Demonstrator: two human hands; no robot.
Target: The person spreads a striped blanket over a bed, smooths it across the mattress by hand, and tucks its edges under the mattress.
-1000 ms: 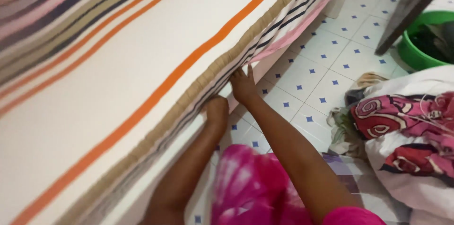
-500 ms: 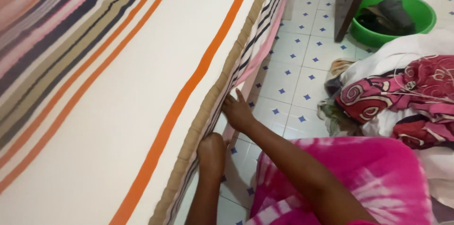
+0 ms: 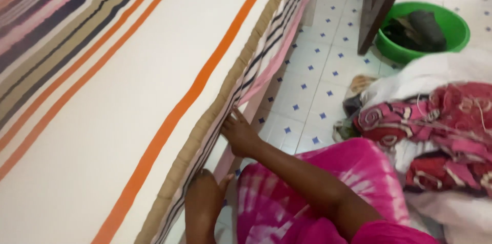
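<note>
Head view, hands: left hand [image 3: 204,198] and right hand [image 3: 239,134] press flat, fingers extended, against the sheet's hanging edge, gripping nothing.
Sheet [image 3: 154,69]: smooth cream cloth with orange, tan, dark and pink stripes, stretched taut over the mattress side.
Lap: pink tie-dye dress [image 3: 307,187].
Floor [image 3: 312,90]: glossy white tiles with blue diamonds.
Right: crumpled bedding heap [image 3: 441,131].
Far: round green plastic basin [image 3: 423,31] holding dark clothes.

A garment of bright pink tie-dye cloth [image 3: 307,192], mottled with pale pink and white patches, is worn and is seen at the lower centre of the frame. Both forearms are left bare, and no rings or bracelets are seen on the hands.
</note>
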